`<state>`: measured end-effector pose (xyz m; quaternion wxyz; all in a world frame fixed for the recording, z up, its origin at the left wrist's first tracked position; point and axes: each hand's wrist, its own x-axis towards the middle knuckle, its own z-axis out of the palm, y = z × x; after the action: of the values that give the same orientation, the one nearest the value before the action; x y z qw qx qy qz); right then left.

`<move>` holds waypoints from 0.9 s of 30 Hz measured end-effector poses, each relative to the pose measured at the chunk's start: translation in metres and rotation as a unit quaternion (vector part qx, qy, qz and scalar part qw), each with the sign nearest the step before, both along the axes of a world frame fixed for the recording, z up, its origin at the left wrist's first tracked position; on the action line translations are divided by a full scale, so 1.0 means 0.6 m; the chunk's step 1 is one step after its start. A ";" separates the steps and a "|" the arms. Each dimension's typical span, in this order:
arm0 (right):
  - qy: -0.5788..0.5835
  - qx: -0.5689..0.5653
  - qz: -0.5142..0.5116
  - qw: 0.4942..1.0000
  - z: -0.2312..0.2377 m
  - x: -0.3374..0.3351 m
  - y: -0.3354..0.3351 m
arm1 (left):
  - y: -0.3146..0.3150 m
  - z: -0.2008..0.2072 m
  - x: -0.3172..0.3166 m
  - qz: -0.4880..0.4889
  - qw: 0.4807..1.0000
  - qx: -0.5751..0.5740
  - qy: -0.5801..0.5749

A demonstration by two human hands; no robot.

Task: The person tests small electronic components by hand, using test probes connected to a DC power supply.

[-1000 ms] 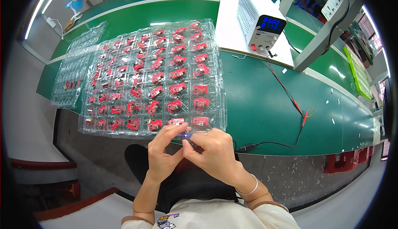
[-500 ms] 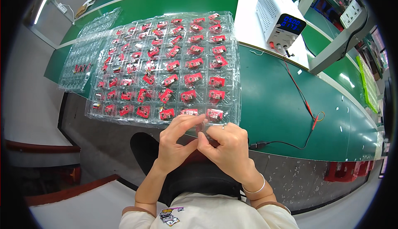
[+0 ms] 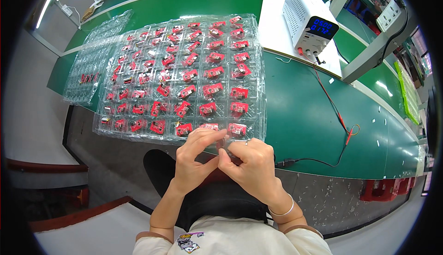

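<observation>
My left hand [image 3: 197,157] and my right hand [image 3: 251,165] meet over the near edge of a clear plastic tray [image 3: 264,99]. Fingers of both are bent in and closed on a small part between the fingertips, mostly hidden and too small to name. Just beyond my fingertips, a red circuit board [image 3: 237,129] with dark components lies in a tray pocket. Many similar red boards fill the other pockets in rows, some tilted. A black cable connector [image 3: 287,163] lies on the table to the right of my right hand.
A white bench power supply [image 3: 310,22] with a lit blue display stands on a white board at the back right. Red and black leads [image 3: 328,92] run from it across the green table [image 3: 318,130]. Another clear tray [image 3: 79,85] lies at the left, and a grey post [image 3: 369,63] rises at the right.
The whole view has shifted very slightly. Both hands stay together in nearly the same pose, with no clear change in their grip.
</observation>
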<state>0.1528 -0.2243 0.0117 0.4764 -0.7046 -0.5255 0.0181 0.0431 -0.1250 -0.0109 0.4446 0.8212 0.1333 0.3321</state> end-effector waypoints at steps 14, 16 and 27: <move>0.009 0.003 -0.002 1.000 0.000 0.002 -0.001 | -0.004 0.000 0.004 0.012 1.000 -0.019 0.003; 0.005 0.003 -0.003 1.000 0.000 0.003 -0.001 | -0.003 0.001 0.005 0.009 1.000 -0.015 0.004; 0.006 -0.003 -0.007 1.000 0.002 0.002 -0.004 | -0.006 0.005 0.004 0.028 1.000 0.006 0.002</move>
<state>0.1539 -0.2267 0.0131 0.4777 -0.7096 -0.5175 0.0210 0.0458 -0.1286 -0.0079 0.4297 0.8205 0.1548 0.3437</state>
